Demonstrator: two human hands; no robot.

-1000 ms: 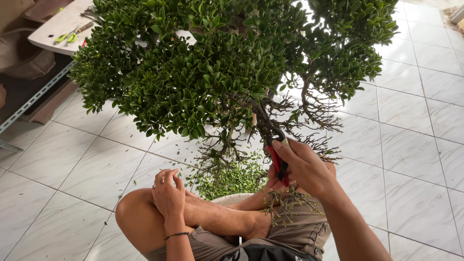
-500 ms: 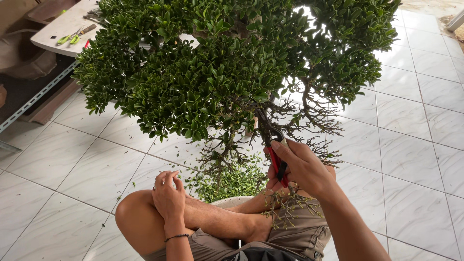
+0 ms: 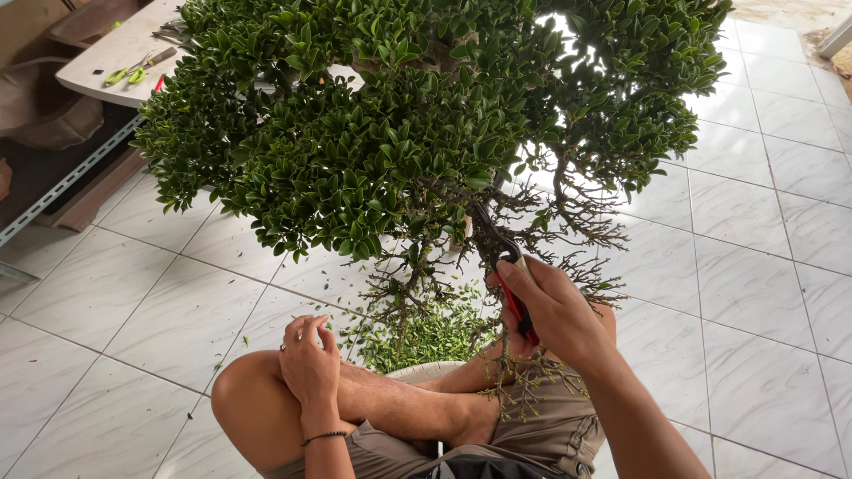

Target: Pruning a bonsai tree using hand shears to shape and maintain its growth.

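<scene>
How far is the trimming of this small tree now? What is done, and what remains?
Done: green clippings lie in a heap on the floor tiles, and the low right branches are bare. In hand: the right hand holds red-handled shears at a twig, while the left hand rests on the knee. Left: the dense canopy is thick with leaves.

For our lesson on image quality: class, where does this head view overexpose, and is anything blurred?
Head view: sky glare burns through the bonsai canopy near its top; floor tiles are bright and evenly lit; the right hand gripping the red-handled pruning shears looks sharp.
</scene>
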